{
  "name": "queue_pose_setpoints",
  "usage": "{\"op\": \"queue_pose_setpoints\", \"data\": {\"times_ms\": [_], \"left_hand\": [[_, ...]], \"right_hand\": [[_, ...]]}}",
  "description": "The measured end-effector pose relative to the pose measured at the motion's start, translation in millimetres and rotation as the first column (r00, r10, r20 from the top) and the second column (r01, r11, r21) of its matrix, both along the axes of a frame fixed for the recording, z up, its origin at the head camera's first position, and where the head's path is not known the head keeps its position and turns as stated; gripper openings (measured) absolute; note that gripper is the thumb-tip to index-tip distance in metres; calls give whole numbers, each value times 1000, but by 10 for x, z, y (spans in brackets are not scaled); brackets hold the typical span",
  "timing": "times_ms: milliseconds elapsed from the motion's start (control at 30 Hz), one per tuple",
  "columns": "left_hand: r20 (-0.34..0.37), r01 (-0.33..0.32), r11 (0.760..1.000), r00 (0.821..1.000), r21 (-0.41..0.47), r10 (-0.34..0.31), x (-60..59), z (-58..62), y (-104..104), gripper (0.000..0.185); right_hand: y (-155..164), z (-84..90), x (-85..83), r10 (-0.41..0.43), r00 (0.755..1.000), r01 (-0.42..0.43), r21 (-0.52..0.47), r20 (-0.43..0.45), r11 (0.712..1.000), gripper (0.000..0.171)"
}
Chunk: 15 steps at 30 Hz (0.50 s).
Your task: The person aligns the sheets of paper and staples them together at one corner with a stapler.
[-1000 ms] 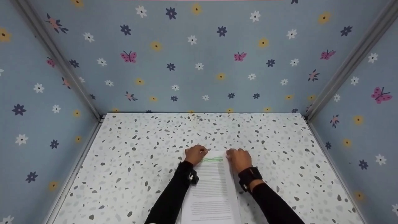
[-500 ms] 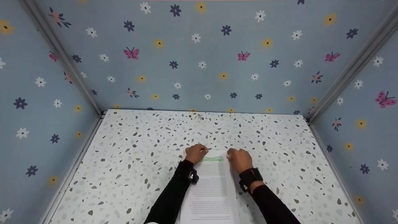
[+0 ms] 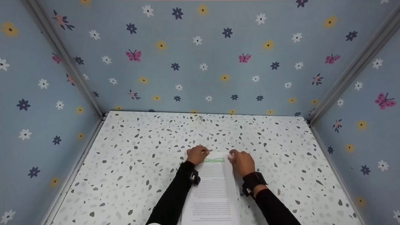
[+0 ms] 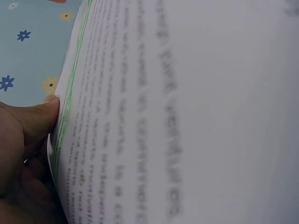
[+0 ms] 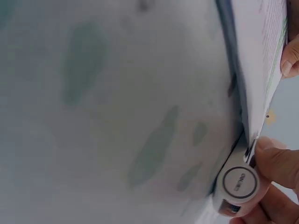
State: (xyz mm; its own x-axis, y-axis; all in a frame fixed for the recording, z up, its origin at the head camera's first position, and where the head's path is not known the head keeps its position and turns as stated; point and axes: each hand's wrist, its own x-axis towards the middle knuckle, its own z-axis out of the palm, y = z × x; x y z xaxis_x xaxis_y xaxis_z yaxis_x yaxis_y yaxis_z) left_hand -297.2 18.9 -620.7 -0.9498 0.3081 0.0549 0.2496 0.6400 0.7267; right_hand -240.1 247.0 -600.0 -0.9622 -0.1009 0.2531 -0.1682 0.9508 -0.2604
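- Stack of printed papers (image 3: 214, 190) lies flat on the speckled worktop (image 3: 131, 156), near the front edge, about mid-width; green line across its far end.
- Left hand (image 3: 197, 154) at the stack's far left corner, fingers curled, thumb (image 4: 39, 116) pressed against the sheet edges – gripping the papers.
- Right hand (image 3: 241, 162) at the far right corner, fingers curled round a small silver-and-white device with a round metal disc (image 5: 239, 184), touching the paper edge; looks like a stapler or clip tool, cannot tell which.
- Both arms in black sleeves (image 3: 170, 200); black wrist strap (image 3: 252, 181) on the right one.
- Blue floral walls (image 3: 200, 56) enclose the worktop on three sides.
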Motion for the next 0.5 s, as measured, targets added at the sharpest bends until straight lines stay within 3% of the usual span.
{"op": "queue_pose_setpoints", "data": {"times_ms": [267, 500], "left_hand": [[-37, 10, 1000, 999, 3, -10, 42, -1, -14, 18], [-22, 14, 1000, 1000, 15, -13, 25, -1, -11, 19]], "right_hand": [[14, -52, 11, -6, 1000, 5, -17, -16, 1000, 32], [1, -27, 5, -11, 1000, 11, 9, -27, 1000, 32]]}}
